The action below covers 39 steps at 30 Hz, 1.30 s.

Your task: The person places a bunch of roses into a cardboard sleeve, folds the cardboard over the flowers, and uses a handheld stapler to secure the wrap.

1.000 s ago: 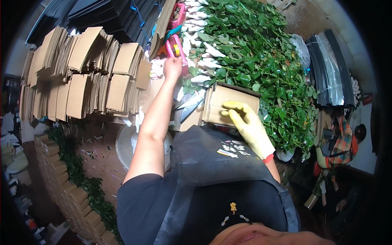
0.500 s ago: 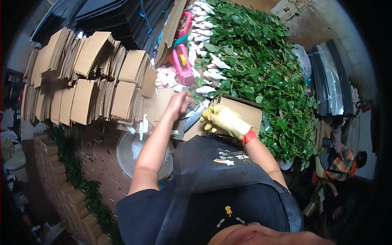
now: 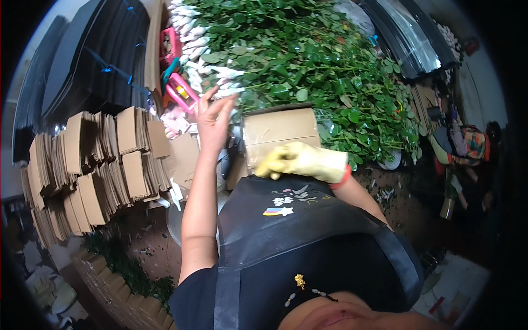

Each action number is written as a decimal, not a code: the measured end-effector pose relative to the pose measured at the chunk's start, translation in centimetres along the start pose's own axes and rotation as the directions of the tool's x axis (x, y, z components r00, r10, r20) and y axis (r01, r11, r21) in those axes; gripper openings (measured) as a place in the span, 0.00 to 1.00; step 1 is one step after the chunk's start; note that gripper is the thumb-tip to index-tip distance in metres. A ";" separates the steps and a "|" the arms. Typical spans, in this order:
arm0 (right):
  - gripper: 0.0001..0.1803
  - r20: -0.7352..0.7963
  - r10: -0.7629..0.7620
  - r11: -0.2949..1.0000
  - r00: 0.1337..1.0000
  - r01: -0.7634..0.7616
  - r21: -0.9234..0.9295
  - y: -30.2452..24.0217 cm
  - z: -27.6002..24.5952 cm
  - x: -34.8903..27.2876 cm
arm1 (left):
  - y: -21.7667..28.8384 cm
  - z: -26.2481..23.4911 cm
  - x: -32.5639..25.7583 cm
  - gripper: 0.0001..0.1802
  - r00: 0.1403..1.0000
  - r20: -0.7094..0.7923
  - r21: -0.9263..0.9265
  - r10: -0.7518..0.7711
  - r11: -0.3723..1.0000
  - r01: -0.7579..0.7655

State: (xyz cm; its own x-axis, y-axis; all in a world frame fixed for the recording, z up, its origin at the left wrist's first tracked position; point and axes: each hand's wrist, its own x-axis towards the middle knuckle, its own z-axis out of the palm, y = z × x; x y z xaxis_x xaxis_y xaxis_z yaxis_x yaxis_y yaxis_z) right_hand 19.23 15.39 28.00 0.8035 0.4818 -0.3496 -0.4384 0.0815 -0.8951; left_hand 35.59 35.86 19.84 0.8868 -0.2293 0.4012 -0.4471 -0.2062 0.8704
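Observation:
My bare left hand (image 3: 214,121) reaches forward with its fingers apart. Its fingertips are close to the white-wrapped flower heads (image 3: 228,72) at the ends of leafy stems; I cannot tell whether they touch one. My right hand (image 3: 302,162) wears a yellow glove with a red cuff, its fingers curled in and nothing showing in them. It hovers at the near side of an open cardboard box (image 3: 281,129), in front of my dark apron (image 3: 264,225). Beside my left forearm lies a dark-handled tool (image 3: 224,164), partly hidden by the arm.
A large heap of green leafy stems (image 3: 308,60) covers the far side. Pink tape dispensers (image 3: 181,92) stand left of the flower heads. Stacked cardboard pieces (image 3: 82,148) and dark sheets (image 3: 93,60) fill the left. Another person (image 3: 473,146) is at the far right.
My left hand has moved forward to the flower heads and its fingers have spread. My gloved right hand has come back toward my apron, uncovering more of the box. The view has shifted.

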 end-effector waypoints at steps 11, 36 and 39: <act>0.19 -0.484 0.203 0.924 0.851 -0.003 0.383 9.9 -7.0 -12.6 | 5.1 23.2 -0.8 0.27 0.789 0.566 0.675 0.240 0.415 -0.611; 0.25 -0.679 0.429 0.792 0.596 -0.609 -0.034 16.3 -9.0 -12.5 | 2.8 2.4 -7.9 0.40 0.880 0.410 0.559 0.238 0.697 -0.449; 0.28 -0.800 0.348 0.157 0.489 -0.871 -0.465 20.2 -7.9 -15.0 | 0.5 -1.2 -10.3 0.30 0.981 0.106 0.426 0.164 0.883 -0.194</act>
State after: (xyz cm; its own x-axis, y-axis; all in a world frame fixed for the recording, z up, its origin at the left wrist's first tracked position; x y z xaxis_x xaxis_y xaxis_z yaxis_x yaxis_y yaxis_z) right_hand 1.52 2.96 13.01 0.5627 -0.4335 -0.7039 -0.5815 -0.8127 0.0356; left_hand 26.41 39.23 16.47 0.7838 -0.3597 0.5063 -0.6171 -0.5433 0.5693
